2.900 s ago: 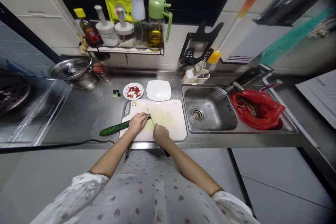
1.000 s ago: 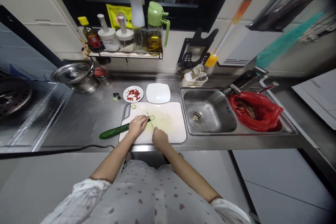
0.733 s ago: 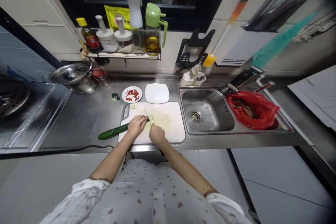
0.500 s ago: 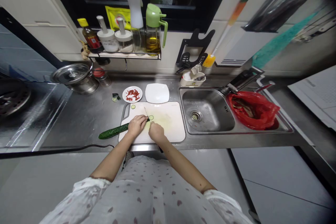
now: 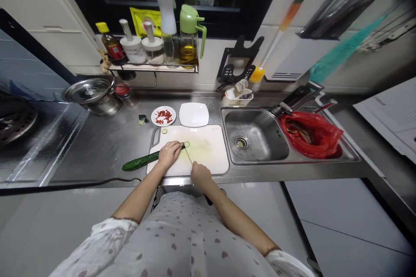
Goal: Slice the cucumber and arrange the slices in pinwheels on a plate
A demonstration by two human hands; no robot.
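Cucumber (image 5: 139,162) lay on the near left, its rounded end pointing left and toward the person, past the edge of the cutting board (image 5: 211,156) and over the counter (image 5: 104,151). Its long axis slanted away rightward beneath the left hand (image 5: 169,154), the nearer one, whose fingers held it down close to the cut end. The right hand (image 5: 200,175) gripped a knife (image 5: 189,155), blade angled across that axis. Just beyond sat a thin slice (image 5: 187,144).

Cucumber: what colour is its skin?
Dark green. The cucumber shows best in the head view, on the stretch left of the left hand.
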